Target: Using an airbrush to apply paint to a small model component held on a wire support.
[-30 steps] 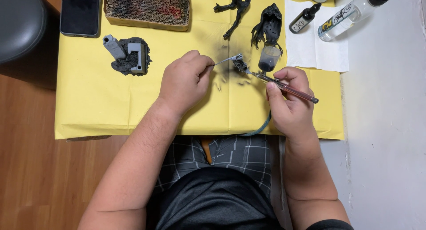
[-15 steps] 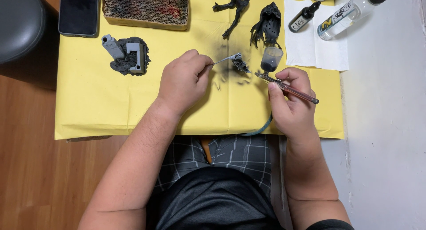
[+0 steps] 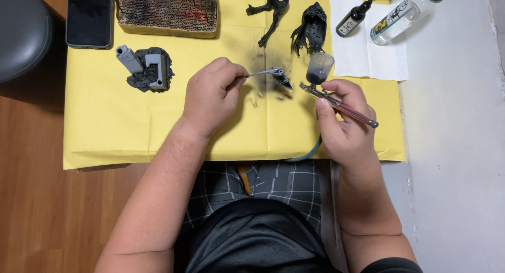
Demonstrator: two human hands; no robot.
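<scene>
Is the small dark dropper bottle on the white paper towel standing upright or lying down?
Lying down. The dropper bottle lies on its side on the paper towel, with its black cap pointing away from the person.

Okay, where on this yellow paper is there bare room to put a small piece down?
Free: the yellow paper between the grey model base and the near edge, left of the left hand. Crowded: the far side, with the cardboard block, two black figures and bottles on the paper towel. The right hand holds the airbrush.

1 head camera looks straight down, near, over the yellow paper (image 3: 131,131).
</scene>
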